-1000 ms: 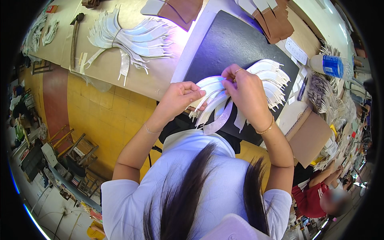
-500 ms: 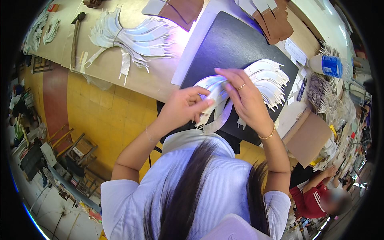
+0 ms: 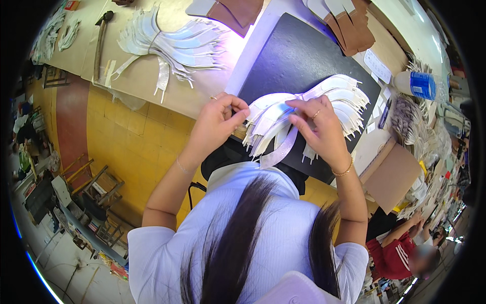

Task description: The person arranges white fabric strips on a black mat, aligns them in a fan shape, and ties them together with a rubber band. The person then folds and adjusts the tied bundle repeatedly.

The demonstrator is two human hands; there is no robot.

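Observation:
A thick bundle of white, shiny strap-like strips point(image 3: 344, 104) lies fanned out over a black board point(image 3: 288, 55), narrowing near its middle. Thin cord-like tails stick out from the strip ends. At the bundle's left edge, my left hand point(image 3: 218, 124) is closed in a pinch; whatever is between its fingertips is too small to see. My right hand point(image 3: 322, 126) is over the bundle's middle, thumb and bent forefinger on either side of some strips. One loose strip point(image 3: 280, 154) curves down below it toward my lap.
On the table to the left are another tied bundle of white strips point(image 3: 169, 45) and a hammer point(image 3: 101, 45). Brown and white cut pieces point(image 3: 349, 30) lie at the back. A bottle with a blue label point(image 3: 417, 84), a pen point(image 3: 383, 115) and cardboard point(image 3: 392, 175) are at the right.
My left hand has drawn away leftward from the middle of the bundle to its left edge. My right hand has shifted slightly right and down, and more of the strips show between my hands.

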